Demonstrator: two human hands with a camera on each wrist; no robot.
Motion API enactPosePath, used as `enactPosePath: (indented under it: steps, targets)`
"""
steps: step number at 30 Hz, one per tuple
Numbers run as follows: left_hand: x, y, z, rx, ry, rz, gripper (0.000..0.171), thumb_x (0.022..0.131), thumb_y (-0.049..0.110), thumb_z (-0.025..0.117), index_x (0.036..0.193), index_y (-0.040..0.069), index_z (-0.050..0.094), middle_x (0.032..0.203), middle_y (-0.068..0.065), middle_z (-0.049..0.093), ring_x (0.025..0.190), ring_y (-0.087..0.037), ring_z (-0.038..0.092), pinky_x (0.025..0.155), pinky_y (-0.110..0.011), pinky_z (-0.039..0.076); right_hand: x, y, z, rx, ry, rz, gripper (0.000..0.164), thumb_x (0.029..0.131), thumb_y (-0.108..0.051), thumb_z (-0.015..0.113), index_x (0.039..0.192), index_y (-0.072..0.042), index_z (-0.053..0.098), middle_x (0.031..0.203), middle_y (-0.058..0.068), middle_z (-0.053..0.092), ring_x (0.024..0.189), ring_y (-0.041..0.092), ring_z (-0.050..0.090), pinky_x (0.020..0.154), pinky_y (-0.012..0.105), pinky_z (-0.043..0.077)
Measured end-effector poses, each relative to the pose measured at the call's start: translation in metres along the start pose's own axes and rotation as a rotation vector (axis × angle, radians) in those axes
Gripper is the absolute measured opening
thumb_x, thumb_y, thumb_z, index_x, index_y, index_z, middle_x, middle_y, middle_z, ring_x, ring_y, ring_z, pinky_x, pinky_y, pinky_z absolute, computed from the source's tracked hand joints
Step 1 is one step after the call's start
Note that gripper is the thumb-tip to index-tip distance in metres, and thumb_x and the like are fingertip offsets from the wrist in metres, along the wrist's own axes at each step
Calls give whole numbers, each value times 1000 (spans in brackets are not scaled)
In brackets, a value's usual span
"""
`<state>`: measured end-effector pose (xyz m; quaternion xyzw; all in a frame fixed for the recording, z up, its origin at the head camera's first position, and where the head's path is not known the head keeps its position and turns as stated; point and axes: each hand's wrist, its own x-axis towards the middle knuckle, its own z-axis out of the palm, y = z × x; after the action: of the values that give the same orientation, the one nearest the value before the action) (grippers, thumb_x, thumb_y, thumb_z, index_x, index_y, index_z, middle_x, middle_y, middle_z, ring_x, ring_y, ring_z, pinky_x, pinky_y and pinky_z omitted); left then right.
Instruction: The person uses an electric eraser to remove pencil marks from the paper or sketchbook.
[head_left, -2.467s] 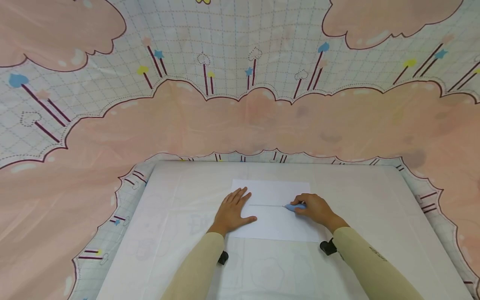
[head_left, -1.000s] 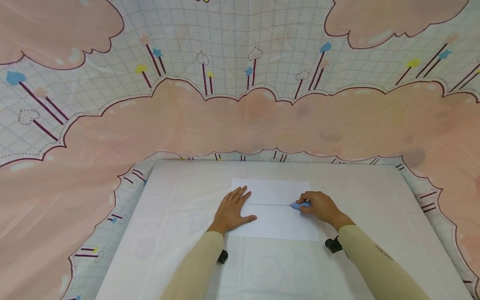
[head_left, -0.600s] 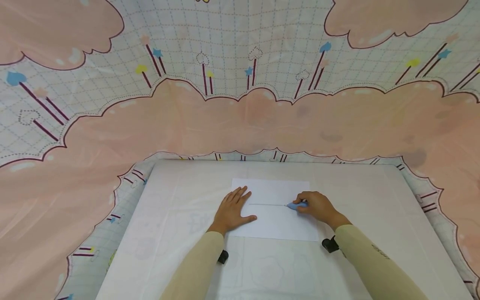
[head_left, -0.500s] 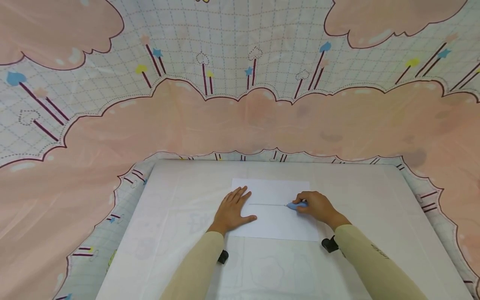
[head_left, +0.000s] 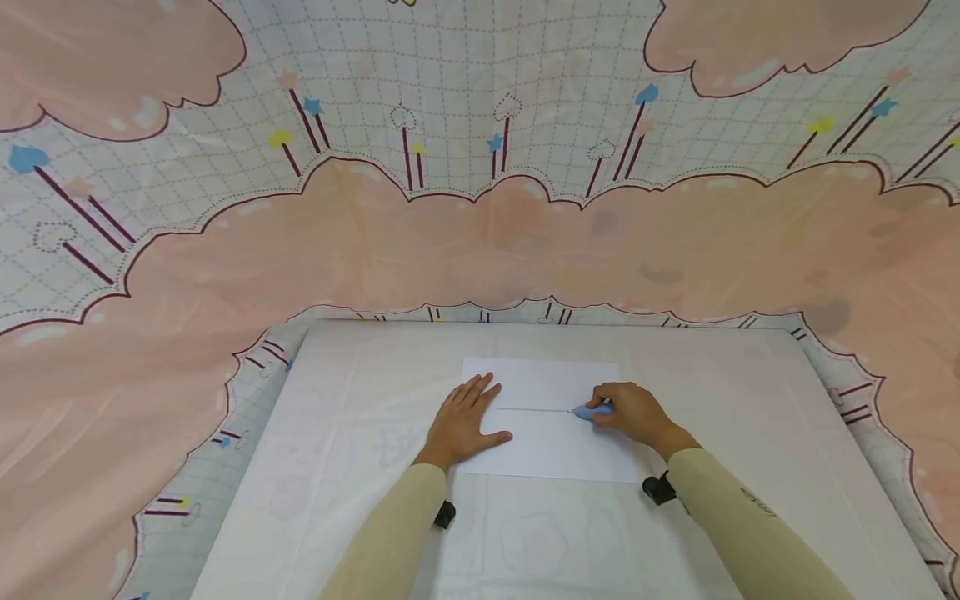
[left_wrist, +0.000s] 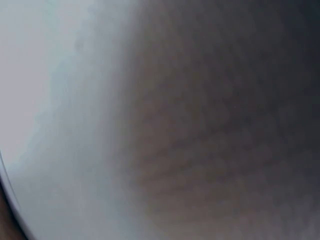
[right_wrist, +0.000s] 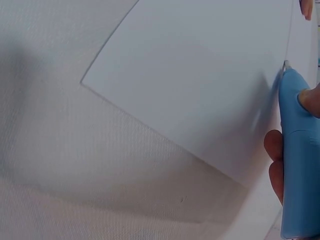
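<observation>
My left hand [head_left: 461,425] lies flat on the left part of a white sheet of paper [head_left: 540,454], its fingers and thumb spread. My right hand [head_left: 630,412] grips a thick blue pen-shaped tool [head_left: 594,412] with thumb and fingers. The tool's small pale tip meets the right visible end of a thin grey line [head_left: 532,409] on the sheet. In the right wrist view the blue tool [right_wrist: 300,165] slants up along the right edge, tip near the line. Blurred close surfaces fill the left wrist view, and the left fingers do not show clearly there.
The paper lies on a large white-covered table [head_left: 360,375]. A cloth curtain [head_left: 480,250] with peach clouds hangs behind and around it. Black camera mounts [head_left: 659,490] hang under both wrists, beside the beige sleeves [head_left: 742,517].
The right hand slid the blue tool rightward along the line, then back left by about half a second ago. Since then it has barely moved. The left hand stays in place.
</observation>
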<state>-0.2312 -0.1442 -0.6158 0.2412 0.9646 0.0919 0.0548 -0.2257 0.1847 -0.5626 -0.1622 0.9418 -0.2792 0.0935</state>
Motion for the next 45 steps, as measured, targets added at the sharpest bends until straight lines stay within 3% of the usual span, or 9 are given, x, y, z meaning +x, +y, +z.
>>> enactPosePath:
  steps: [14, 45]
  targets:
    - [-1, 2, -4, -15, -15, -5, 93, 85, 78, 46, 157, 23, 25, 166, 4, 13, 153, -18, 11, 124, -40, 14, -5, 8, -4, 1, 8, 24, 12, 82, -14, 79, 92, -16, 73, 102, 2, 73, 95, 22, 66, 89, 48, 54]
    - [-3, 4, -7, -11, -12, -3, 93, 85, 77, 46, 157, 22, 26, 166, 3, 14, 153, -19, 11, 124, -41, 14, 4, -3, 6, 22, -3, 11, 12, 82, -15, 79, 93, -17, 73, 104, 3, 73, 98, 23, 66, 92, 50, 52]
